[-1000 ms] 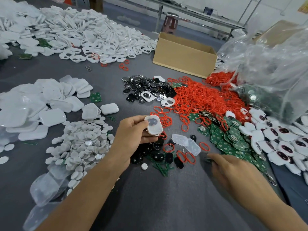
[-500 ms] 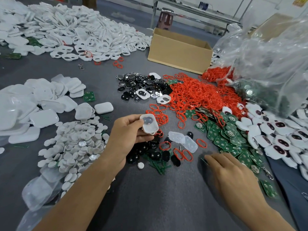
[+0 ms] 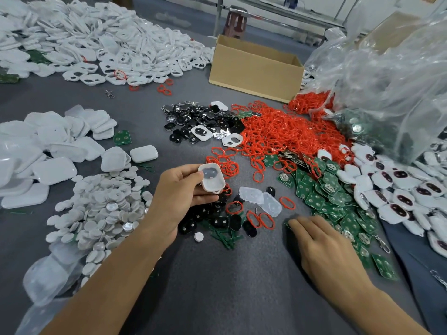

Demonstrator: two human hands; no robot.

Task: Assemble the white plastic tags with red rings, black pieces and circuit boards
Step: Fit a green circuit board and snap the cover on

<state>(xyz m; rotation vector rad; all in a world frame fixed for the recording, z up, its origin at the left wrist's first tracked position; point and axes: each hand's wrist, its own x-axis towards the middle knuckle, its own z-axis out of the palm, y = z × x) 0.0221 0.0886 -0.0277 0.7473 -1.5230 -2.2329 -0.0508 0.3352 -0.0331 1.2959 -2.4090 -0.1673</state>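
Observation:
My left hand (image 3: pixel 180 192) grips a white plastic tag (image 3: pixel 212 177) above the table, its hollow side up with a dark piece inside. My right hand (image 3: pixel 325 247) lies flat on the grey table, fingers straight, fingertips touching the near edge of the green circuit boards (image 3: pixel 321 192). A big heap of red rings (image 3: pixel 285 134) spreads behind them. Black pieces (image 3: pixel 193 122) lie in a pile at centre, and more black pieces (image 3: pixel 217 221) lie just under my left hand.
White tag shells (image 3: pixel 92 44) fill the far left, white covers (image 3: pixel 48 151) and small white discs (image 3: pixel 106 209) the near left. A cardboard box (image 3: pixel 254 71) stands at the back. Clear plastic bags (image 3: pixel 382 88) and assembled tags (image 3: pixel 396 189) crowd the right.
My right hand slid a little forward and left along the board pile's edge. My left hand keeps holding the tag in much the same place.

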